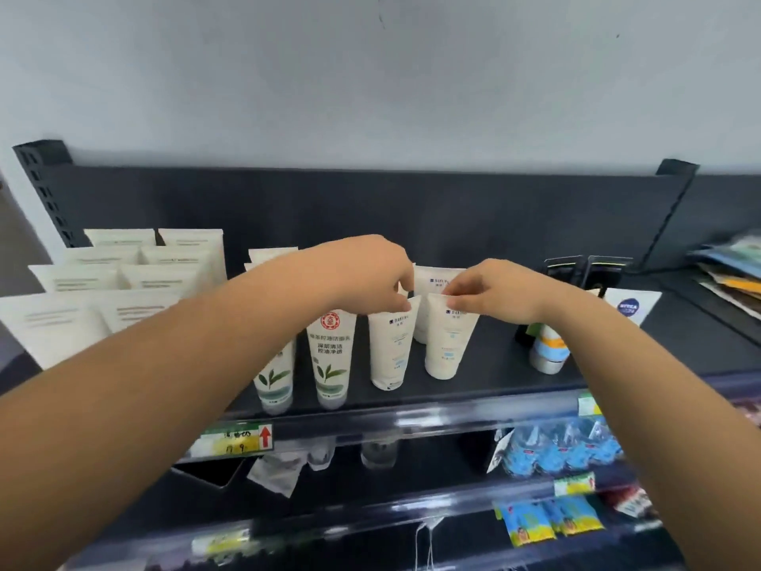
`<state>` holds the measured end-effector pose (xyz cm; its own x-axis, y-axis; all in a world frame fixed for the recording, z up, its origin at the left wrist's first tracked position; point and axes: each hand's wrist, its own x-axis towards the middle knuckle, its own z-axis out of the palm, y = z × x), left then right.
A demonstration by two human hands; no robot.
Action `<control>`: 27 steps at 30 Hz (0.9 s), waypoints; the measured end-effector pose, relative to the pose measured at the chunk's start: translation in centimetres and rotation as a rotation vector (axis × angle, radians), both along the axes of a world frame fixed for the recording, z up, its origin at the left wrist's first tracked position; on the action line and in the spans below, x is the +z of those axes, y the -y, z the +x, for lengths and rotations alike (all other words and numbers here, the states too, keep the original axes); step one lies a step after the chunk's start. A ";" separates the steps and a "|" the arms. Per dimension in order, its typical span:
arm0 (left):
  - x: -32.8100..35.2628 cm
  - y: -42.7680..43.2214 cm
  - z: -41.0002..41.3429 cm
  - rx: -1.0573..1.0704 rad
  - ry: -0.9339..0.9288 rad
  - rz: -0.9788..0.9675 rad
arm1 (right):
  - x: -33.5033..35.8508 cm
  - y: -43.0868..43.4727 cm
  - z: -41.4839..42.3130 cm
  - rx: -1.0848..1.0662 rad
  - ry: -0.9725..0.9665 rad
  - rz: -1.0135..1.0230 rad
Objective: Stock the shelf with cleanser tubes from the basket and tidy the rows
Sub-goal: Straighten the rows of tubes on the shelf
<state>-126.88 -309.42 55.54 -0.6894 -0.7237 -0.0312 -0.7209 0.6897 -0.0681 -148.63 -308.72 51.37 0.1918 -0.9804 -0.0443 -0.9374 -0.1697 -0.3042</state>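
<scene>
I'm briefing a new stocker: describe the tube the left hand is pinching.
On the dark top shelf, find the front row's two green-leaf tubes. Immediately right stands a white tube with blue print, its top pinched by the left hand. Its twin, further right, is under the right hand instead.

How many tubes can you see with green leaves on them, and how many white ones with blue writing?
Green-leaf tubes: 2
White tubes with blue writing: 3
Total: 5

Left hand (pixel 381 278) pinches the top of one white tube (pixel 390 348); right hand (pixel 494 294) pinches the adjacent tube (pixel 449 340). Both stand cap-down on the dark shelf (pixel 494 381).
</scene>
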 end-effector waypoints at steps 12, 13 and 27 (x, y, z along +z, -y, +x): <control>-2.2 0.4 -5.5 0.225 0.162 0.004 | 0.2 0.7 -1.8 0.234 -0.143 -0.042; -2.1 0.3 -5.5 0.220 0.147 0.022 | 0.3 0.6 -2.0 0.250 -0.138 -0.032; -1.6 0.8 -5.3 0.176 0.076 0.152 | -0.2 -1.4 -3.5 0.272 -0.014 -0.011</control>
